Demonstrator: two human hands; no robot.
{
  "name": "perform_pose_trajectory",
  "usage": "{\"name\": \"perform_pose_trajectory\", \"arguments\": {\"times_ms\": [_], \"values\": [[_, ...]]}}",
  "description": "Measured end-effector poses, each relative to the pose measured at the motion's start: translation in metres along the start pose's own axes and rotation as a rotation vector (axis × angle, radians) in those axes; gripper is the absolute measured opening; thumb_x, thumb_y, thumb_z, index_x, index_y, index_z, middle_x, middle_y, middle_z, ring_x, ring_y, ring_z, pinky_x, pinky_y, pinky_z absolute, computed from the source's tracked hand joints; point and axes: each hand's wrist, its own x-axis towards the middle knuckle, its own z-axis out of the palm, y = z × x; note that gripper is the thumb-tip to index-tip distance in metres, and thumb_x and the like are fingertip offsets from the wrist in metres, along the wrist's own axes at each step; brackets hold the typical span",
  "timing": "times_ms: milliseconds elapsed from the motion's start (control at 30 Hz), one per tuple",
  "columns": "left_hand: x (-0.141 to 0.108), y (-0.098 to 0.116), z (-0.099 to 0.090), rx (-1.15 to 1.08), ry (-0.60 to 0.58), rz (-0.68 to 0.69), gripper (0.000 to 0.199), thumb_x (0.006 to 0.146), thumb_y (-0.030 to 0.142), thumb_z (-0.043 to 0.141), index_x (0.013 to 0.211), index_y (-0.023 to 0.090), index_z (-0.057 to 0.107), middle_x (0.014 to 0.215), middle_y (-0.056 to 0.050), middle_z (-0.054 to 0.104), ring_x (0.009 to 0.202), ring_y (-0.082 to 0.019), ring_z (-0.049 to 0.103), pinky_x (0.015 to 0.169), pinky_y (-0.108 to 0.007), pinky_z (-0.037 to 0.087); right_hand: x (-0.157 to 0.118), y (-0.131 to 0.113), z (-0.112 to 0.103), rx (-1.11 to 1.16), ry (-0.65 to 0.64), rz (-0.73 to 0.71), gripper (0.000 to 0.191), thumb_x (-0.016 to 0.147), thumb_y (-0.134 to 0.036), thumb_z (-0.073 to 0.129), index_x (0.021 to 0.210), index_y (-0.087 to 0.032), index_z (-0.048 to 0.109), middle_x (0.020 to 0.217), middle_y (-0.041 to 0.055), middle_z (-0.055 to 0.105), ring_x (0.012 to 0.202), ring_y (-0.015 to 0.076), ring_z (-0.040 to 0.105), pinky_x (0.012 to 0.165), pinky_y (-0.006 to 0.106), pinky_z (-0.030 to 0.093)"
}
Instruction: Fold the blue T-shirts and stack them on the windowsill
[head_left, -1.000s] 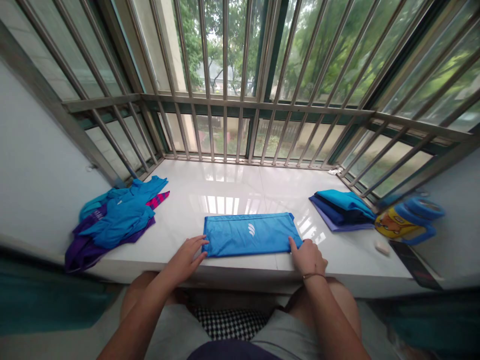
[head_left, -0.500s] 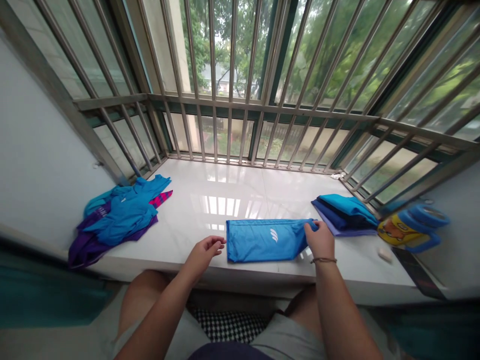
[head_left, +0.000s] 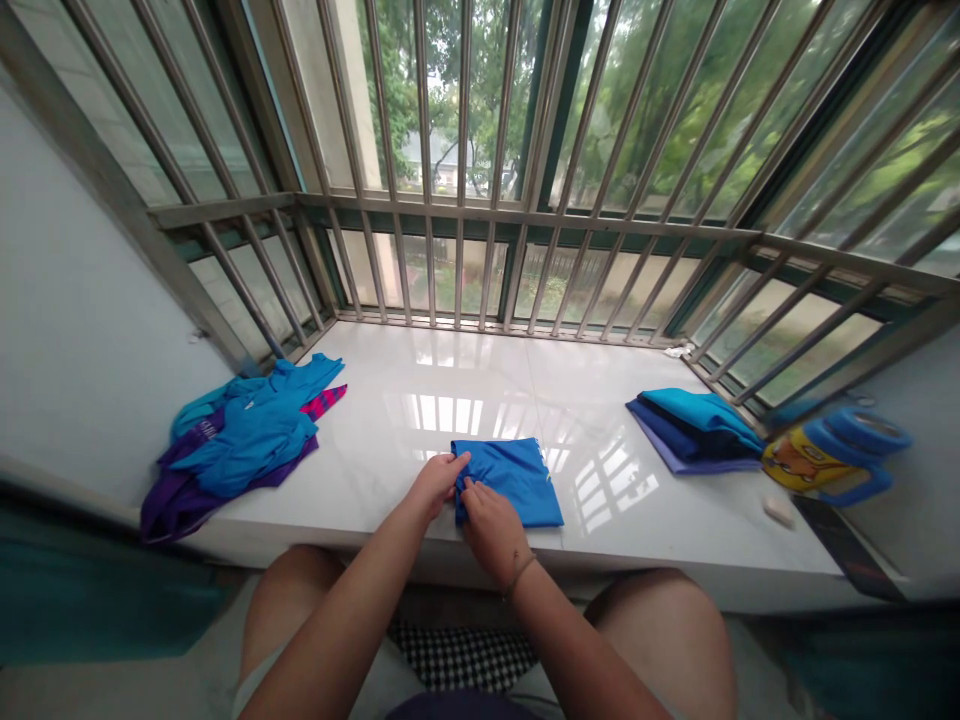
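Observation:
A blue garment [head_left: 520, 480], folded into a small flat rectangle, lies near the front edge of the white sill. My left hand [head_left: 437, 482] is closed on its left edge, thumb on top. Beside it, my right hand [head_left: 495, 525] reaches across the cloth with bent fingers gripping the same left edge; the fingertips are partly hidden. Small wrinkles run out from where the hands meet.
A loose heap of blue and purple clothes [head_left: 255, 430] sits at the left. Folded garments [head_left: 694, 430] are stacked at the right, beside a blue and yellow jug [head_left: 832, 450], a small pale object [head_left: 778, 512] and a dark phone-like slab [head_left: 847, 550]. Metal bars [head_left: 465, 210] line the window.
My right hand has carried the garment's right end over to the left edge, halving its length and covering the white logo. My left hand has moved right and taken hold of the left edge.

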Motion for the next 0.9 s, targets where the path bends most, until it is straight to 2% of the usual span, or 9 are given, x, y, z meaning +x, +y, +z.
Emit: {"name": "perform_pose_trajectory", "arguments": {"times_ms": [100,233,367,433,533,633,733,833,900], "values": [[0.014,0.001,-0.007,0.118,0.02,0.041,0.047,0.087,0.065,0.072,0.076,0.02,0.064,0.063,0.0,0.06,0.059,-0.017,0.057,0.055,-0.027,0.041,-0.011,0.008,0.009,0.037,0.02,-0.03,0.05,0.098,-0.027,0.072,0.145,-0.016,0.062,0.16,0.0169,0.059,0.147,0.0322,0.056,0.119,0.049,0.048],[0.032,0.013,-0.024,0.314,0.142,0.192,0.023,0.081,0.039,0.083,0.081,0.02,0.07,0.076,-0.004,0.068,0.077,-0.021,0.064,0.069,-0.029,0.047,-0.022,0.015,0.022,0.028,0.028,-0.096,0.08,0.091,-0.037,0.083,0.161,-0.017,0.051,0.166,0.0166,0.051,0.154,0.0363,0.047,0.124,0.055,0.044],[0.042,0.015,-0.044,0.452,0.24,0.346,0.023,0.075,0.031,0.085,0.092,0.022,0.072,0.088,-0.003,0.068,0.09,-0.023,0.064,0.082,-0.031,0.048,-0.032,0.012,0.04,0.071,0.083,-0.105,0.058,0.097,-0.024,0.074,0.154,-0.023,0.061,0.16,0.0129,0.059,0.15,0.034,0.054,0.117,0.051,0.052],[0.041,0.009,-0.055,0.522,0.293,0.433,0.022,0.08,0.038,0.08,0.092,0.022,0.071,0.085,-0.003,0.067,0.086,-0.023,0.063,0.081,-0.031,0.047,-0.039,0.007,0.044,0.1,0.113,-0.115,0.042,0.102,-0.018,0.063,0.143,-0.024,0.07,0.153,0.0108,0.066,0.143,0.0333,0.06,0.109,0.049,0.057],[0.034,-0.003,-0.069,0.548,0.336,0.526,0.031,0.093,0.053,0.063,0.086,0.023,0.068,0.076,-0.001,0.065,0.074,-0.021,0.061,0.074,-0.031,0.045,-0.05,0.0,0.036,0.149,0.096,-0.12,0.032,0.103,-0.015,0.056,0.125,-0.026,0.077,0.137,0.0082,0.076,0.126,0.032,0.072,0.099,0.046,0.062],[0.03,-0.01,-0.076,0.515,0.319,0.537,0.043,0.098,0.061,0.052,0.082,0.024,0.067,0.07,0.001,0.064,0.07,-0.02,0.059,0.07,-0.03,0.043,-0.053,0.001,0.005,0.29,0.117,0.015,0.035,0.1,-0.013,0.053,0.12,-0.028,0.077,0.118,0.005,0.082,0.106,0.0277,0.078,0.094,0.042,0.064],[0.03,-0.008,-0.075,0.536,0.301,0.519,0.045,0.097,0.063,0.052,0.08,0.024,0.068,0.066,0.001,0.062,0.068,-0.019,0.057,0.069,-0.03,0.041,-0.044,0.015,-0.049,0.464,0.284,0.252,0.032,0.094,-0.016,0.056,0.116,-0.028,0.076,0.109,0.0024,0.082,0.101,0.0251,0.078,0.091,0.039,0.062],[0.031,-0.005,-0.072,0.576,0.269,0.5,0.046,0.096,0.063,0.051,0.079,0.024,0.068,0.066,0.001,0.063,0.068,-0.02,0.058,0.068,-0.031,0.04,-0.027,0.044,-0.112,0.568,0.436,0.445,0.018,0.094,-0.036,0.066,0.104,-0.025,0.076,0.092,0.0018,0.079,0.086,0.0231,0.075,0.078,0.034,0.059],[0.031,-0.004,-0.071,0.593,0.261,0.5,0.045,0.095,0.062,0.051,0.078,0.024,0.068,0.068,0.0,0.065,0.068,-0.02,0.059,0.069,-0.031,0.04,-0.015,0.072,-0.15,0.638,0.493,0.535,0.028,0.091,-0.049,0.07,0.1,-0.022,0.075,0.079,0.0011,0.075,0.074,0.021,0.069,0.067,0.031,0.054]]}}
